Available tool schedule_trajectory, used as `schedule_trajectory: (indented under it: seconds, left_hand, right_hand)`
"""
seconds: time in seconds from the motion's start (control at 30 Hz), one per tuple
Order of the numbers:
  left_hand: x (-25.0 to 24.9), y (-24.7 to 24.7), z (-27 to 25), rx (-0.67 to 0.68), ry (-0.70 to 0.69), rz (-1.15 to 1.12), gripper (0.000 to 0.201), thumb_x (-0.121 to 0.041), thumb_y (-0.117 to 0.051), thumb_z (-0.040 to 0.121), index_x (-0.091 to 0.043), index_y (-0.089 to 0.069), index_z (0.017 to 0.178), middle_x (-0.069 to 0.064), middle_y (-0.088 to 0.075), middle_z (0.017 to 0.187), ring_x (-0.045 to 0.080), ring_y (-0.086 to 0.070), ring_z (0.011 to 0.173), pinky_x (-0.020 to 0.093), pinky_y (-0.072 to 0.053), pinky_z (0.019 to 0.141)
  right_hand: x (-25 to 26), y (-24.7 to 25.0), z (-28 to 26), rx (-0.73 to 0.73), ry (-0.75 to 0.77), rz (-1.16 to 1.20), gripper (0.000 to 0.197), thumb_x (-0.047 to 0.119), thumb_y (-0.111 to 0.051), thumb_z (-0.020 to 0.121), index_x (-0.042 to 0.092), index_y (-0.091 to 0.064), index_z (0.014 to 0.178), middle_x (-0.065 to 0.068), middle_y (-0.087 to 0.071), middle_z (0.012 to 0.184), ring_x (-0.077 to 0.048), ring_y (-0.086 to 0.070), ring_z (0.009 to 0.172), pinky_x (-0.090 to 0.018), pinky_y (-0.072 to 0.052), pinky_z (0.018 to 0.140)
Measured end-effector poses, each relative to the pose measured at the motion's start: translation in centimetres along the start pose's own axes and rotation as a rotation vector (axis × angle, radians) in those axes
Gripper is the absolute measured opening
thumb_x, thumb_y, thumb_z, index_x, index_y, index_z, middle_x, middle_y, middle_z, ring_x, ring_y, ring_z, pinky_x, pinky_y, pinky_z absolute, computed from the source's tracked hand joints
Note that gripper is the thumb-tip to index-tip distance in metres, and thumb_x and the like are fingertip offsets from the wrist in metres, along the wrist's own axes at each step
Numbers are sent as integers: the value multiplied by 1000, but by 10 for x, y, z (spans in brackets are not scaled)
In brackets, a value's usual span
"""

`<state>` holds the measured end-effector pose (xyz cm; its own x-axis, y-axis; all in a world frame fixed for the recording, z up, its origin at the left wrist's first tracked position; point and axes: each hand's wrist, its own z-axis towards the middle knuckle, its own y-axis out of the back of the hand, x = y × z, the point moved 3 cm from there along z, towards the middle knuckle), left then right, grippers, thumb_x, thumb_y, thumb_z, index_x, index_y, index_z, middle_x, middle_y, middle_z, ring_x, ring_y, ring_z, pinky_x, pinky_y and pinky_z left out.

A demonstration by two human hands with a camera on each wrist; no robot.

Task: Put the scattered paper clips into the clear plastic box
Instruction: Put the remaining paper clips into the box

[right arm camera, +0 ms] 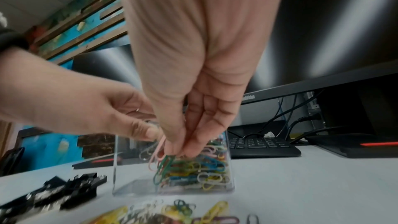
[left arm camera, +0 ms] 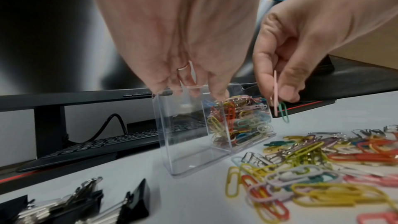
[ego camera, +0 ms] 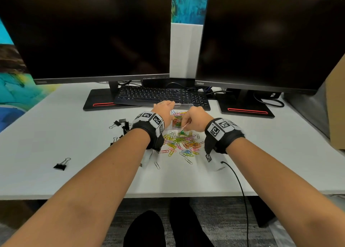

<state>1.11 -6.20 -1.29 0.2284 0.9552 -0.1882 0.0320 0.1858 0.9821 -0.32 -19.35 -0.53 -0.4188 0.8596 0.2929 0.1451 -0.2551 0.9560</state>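
While both hands meet at the box:
Right hand (left arm camera: 305, 43): pinches pink and green paper clips (left arm camera: 280, 103) at the rim.
Left hand (left arm camera: 176, 31): fingertips grip clear plastic box (left arm camera: 193, 142), on desk (ego camera: 261, 153) before keyboard (ego camera: 162, 95).
Monitor (right arm camera: 323, 31) label: "ThinkVision".

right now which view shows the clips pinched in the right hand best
The left wrist view: the pink clip and green clip hang clear of the right hand, beside the clear box. The right wrist view shows them against the box's contents, partly behind fingers. The head view shows only a small pale bit.
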Motion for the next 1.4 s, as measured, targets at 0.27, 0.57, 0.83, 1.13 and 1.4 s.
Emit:
schedule_trajectory:
  seconds: [0.27,0.57,0.83,1.13,1.4]
  left_hand:
    - [0,0,-1,-15,-2,-10,61,-24,-49,97,-13,-19,150,4,-21,156,22,-22,144,43,-20,118]
    - [-1,2,-3,-16,-4,-6,61,-24,-48,98,-13,-19,150,3,-19,157,21,-19,145,43,-15,119]
    - [-1,2,-3,-20,-9,-23,60,-24,-48,98,-13,-20,150,4,-20,157,22,-20,144,42,-17,119]
    - [0,1,-1,5,-5,-9,61,-23,-49,97,-13,-19,150,4,-21,156,22,-21,144,43,-18,118]
    - [0,0,-2,-33,-17,-25,59,-22,-50,97,-13,-22,149,4,-24,155,22,-24,143,43,-19,118]
  right_hand:
    - [-8,39,9,-382,-68,216,9,14,-70,82,11,-76,89,-7,-72,88,-13,-61,81,-28,-50,85]
    - [-10,30,9,-285,-113,212,14,6,-62,84,10,-74,90,-8,-72,94,-12,-62,80,-23,-54,79]
    - [1,-14,-6,213,-26,-80,28,24,-72,80,10,-73,104,-2,-71,106,-16,-62,92,-24,-47,81]
    - [16,-26,3,161,55,-115,26,13,-72,80,9,-73,105,-5,-72,107,-19,-63,102,-21,-44,89]
    - [9,11,6,-29,19,-98,19,13,-62,87,5,-74,99,-7,-72,101,-23,-63,98,-28,-44,98]
